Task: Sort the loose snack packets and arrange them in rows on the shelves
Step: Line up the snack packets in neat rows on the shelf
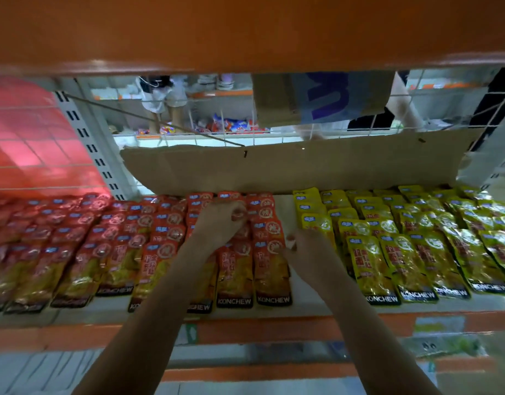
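The step in hand looks like tidying the red packets into their rows on the shelf, near the gap that parts them from the yellow packets.

The left hand reaches deep, toward 12 o'clock, its fingers curled on a red packet near the back of a row; it seems to grip it, though blur hides the exact hold. The right hand sits just at 4 o'clock of the left, over the bare strip beside the last red row; its fingers are bent, but I cannot tell whether they pinch anything.

Next move, as I judge it: seat that packet overlapping its neighbours, label up, and keep the row edge straight.

The packets are glossy flat pouches, shingled front to back, red from 9 o'clock to centre, yellow toward 3 o'clock. A cardboard sheet stands behind them.
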{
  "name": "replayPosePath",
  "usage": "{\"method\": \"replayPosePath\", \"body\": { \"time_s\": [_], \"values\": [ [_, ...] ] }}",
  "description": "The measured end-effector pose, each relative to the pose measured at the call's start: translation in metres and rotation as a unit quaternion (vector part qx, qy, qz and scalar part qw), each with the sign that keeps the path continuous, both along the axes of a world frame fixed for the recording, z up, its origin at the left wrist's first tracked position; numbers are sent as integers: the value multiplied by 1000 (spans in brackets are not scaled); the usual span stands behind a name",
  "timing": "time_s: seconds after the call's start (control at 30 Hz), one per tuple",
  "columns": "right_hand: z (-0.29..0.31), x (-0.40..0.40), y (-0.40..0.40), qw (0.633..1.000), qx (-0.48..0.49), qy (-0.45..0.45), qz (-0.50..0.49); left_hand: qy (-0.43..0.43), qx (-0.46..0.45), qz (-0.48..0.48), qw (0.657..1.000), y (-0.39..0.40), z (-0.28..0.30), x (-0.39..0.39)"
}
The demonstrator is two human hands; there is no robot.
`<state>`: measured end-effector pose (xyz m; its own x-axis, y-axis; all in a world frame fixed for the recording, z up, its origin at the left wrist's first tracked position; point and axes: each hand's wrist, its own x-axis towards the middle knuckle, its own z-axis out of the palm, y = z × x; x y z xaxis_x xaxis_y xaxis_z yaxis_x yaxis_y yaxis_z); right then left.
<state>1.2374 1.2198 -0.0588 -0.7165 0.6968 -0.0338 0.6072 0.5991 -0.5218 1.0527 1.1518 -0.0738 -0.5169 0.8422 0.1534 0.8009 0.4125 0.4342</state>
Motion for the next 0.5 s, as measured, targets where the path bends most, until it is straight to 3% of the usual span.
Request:
{"method": "replayPosePath", "body": {
  "time_s": [0.23,0.5],
  "values": [
    [14,-109,-58,965,190,-30,177,146,-114,116,976,-112,10,-52],
    [11,-269,-256,902,191,-10,387,137,-173,272,937,-346,22,-138]
  ]
}}
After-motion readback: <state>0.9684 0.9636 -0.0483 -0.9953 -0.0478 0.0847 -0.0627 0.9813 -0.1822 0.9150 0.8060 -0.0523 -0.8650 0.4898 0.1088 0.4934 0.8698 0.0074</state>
